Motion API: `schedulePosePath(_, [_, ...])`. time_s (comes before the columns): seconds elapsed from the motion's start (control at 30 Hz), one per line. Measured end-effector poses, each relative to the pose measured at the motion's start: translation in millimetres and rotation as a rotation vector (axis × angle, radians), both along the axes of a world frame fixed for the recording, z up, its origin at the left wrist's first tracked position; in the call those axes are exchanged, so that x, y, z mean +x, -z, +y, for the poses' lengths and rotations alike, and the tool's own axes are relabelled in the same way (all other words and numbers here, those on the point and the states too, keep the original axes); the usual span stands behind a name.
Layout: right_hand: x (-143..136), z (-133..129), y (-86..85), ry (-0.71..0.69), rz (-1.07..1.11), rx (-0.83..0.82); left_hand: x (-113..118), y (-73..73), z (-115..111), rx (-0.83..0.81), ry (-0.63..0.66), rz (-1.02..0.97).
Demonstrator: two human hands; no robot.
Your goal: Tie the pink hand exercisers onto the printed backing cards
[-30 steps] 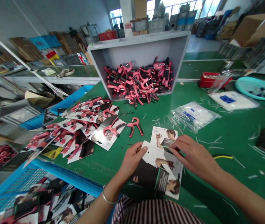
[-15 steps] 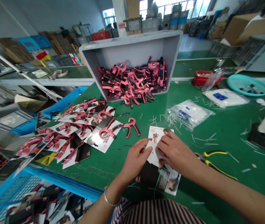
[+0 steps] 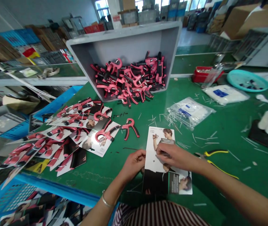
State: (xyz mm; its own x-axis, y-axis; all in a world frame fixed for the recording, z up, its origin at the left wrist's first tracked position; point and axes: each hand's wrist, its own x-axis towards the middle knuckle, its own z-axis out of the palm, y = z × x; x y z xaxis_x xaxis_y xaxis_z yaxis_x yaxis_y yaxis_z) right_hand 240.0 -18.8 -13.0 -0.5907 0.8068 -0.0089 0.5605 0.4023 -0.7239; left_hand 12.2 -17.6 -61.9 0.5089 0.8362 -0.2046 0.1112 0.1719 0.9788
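A printed backing card [image 3: 150, 161], white and black with photos of a person, lies nearly upright to me on the green table. My left hand [image 3: 134, 164] is closed at the card's left edge, its fingertips partly behind it. My right hand [image 3: 175, 157] rests over the card's middle, fingers pinched together near small punched holes; whatever is between them is too small or hidden to name. A pink and black hand grip [image 3: 130, 128] lies just beyond the card. Pliers with yellow and black handles [image 3: 215, 153] lie right of my right forearm.
A grey crate [image 3: 124, 36] on its side holds many pink hand grips. Cards with grips attached [image 3: 101, 142] are heaped at left, above a blue basket [image 3: 60, 190]. White plastic ties [image 3: 171, 119] lie scattered by a clear bag [image 3: 190, 111]; a turquoise tray [image 3: 248, 80] stands behind.
My left hand has slid left and down, from the card's face to its edge. The card lies flatter and shows more. The right hand stays over its middle, slightly lower.
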Motion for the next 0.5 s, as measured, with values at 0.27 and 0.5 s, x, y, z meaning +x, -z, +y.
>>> schedulePosePath(0.27, [7.9, -0.4, 8.7, -0.031, 0.099, -0.216, -27.6, -2.9, -37.5, 0.394, 0.174, 0.302])
schedulePosePath(0.5, [11.1, 13.0, 20.1, 0.092, 0.48, -0.602, -43.8, -37.8, -50.8, 0.235, 0.264, 0.044])
